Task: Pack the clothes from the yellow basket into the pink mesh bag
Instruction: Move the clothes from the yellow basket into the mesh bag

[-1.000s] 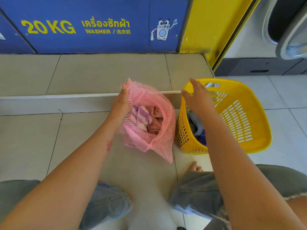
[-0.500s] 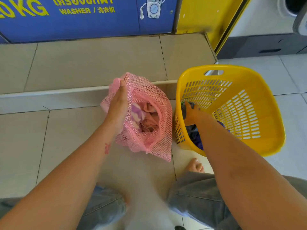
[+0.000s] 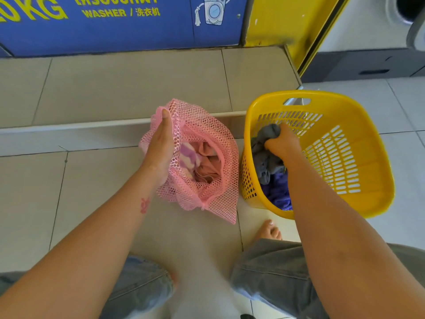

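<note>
The pink mesh bag (image 3: 213, 134) stands open on the tiled floor, with pink and purple-striped clothes (image 3: 200, 160) inside. My left hand (image 3: 161, 146) holds the bag's left rim and keeps the mouth open. To its right stands the yellow basket (image 3: 358, 143). My right hand (image 3: 281, 142) is inside the basket, gripping a grey garment (image 3: 266, 134) that is bunched up above the other clothes. A blue-purple garment (image 3: 279, 192) lies at the basket's bottom.
A raised tiled step (image 3: 115, 125) runs just behind the bag, below a blue washer panel (image 3: 115, 24). A yellow post (image 3: 287, 19) and a washing machine (image 3: 409, 24) are at the back right. My knees and a bare foot (image 3: 270, 231) are close below.
My right hand went from the basket's rim down into the basket and closed around the grey garment, lifting it a little. My left hand kept hold of the bag's rim.
</note>
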{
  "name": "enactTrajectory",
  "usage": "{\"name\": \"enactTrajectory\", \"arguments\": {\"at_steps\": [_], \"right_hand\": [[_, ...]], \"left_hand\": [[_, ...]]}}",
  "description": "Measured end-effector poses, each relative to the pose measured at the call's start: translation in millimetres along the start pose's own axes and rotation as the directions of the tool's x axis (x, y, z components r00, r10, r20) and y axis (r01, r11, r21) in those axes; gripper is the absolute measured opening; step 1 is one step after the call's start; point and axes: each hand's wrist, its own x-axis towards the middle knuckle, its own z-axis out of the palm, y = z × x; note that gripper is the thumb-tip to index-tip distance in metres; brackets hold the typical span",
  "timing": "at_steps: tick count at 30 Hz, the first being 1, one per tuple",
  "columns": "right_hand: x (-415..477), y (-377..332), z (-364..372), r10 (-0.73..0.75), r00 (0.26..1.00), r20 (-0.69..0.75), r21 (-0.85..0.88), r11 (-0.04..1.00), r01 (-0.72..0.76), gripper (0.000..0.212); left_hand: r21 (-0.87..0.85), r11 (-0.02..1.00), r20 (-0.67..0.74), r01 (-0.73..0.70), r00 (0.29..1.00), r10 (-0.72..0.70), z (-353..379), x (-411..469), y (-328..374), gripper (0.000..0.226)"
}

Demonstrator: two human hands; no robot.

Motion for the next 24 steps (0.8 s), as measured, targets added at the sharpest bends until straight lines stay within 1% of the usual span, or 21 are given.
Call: {"name": "enactTrajectory", "arguments": {"at_steps": [2, 4, 6, 9, 12, 16, 18, 20, 22, 24], "right_hand": [[-5.6, -18.4, -26.9, 0.034, 0.996, -0.084, 0.132, 0.991, -0.023, 0.053], [-13.6, -40.0, -56.1, 0.009, 0.991, -0.131, 0.210, 0.978, 0.018, 0.053], [-25.5, -64.5, -83.7, -0.059, 0.986, -0.155, 0.238, 0.967, 0.095, 0.050], [-51.1, -102.5, -115.0, -0.156, 0.967, -0.199, 0.311, 0.926, 0.214, 0.041], [-79.2, -139.3, -133.8, -0.254, 0.945, -0.207, 0.473, 0.820, 0.324, 0.045], [-110.1, -182.0, -145.5, -0.415, 0.901, -0.124, 0.647, 0.654, 0.391, 0.047], [-121.2, -197.0, -141.4, -0.475, 0.878, -0.052, 0.720, 0.592, 0.362, 0.042], [-123.5, -206.1, -123.5, -0.467, 0.884, 0.040, 0.769, 0.579, 0.271, 0.036], [-123.2, -208.8, -90.4, -0.395, 0.910, 0.125, 0.794, 0.590, 0.148, 0.040], [-121.9, -204.1, -44.9, -0.328, 0.927, 0.182, 0.810, 0.584, 0.048, 0.037]], "left_hand": [[-0.020, 1.000, 0.006, 0.019, 1.000, -0.019, -13.5, 18.6, -20.3, 0.098], [-0.034, 0.996, 0.014, 0.077, 0.997, -0.076, -26.1, 30.1, -40.9, 0.098], [-0.041, 0.994, 0.037, 0.099, 0.995, -0.097, -32.3, 25.0, -32.6, 0.101], [-0.063, 0.997, 0.056, 0.045, 0.998, -0.042, -33.0, -8.6, 3.4, 0.100], [-0.082, 0.997, 0.071, 0.015, 0.997, -0.010, -32.0, -30.2, 21.9, 0.082], [-0.170, 0.985, 0.083, 0.009, 0.997, 0.005, -37.2, -35.6, 25.7, 0.079], [-0.231, 0.973, 0.091, 0.010, 0.996, 0.011, -40.8, -34.9, 26.1, 0.080], [-0.278, 0.960, 0.083, 0.003, 0.996, 0.022, -44.1, -32.1, 26.4, 0.075], [-0.304, 0.953, 0.096, -0.017, 0.994, 0.048, -45.6, -32.0, 27.8, 0.071], [-0.291, 0.955, 0.101, -0.055, 0.991, 0.088, -47.9, -32.0, 27.6, 0.076]]}}
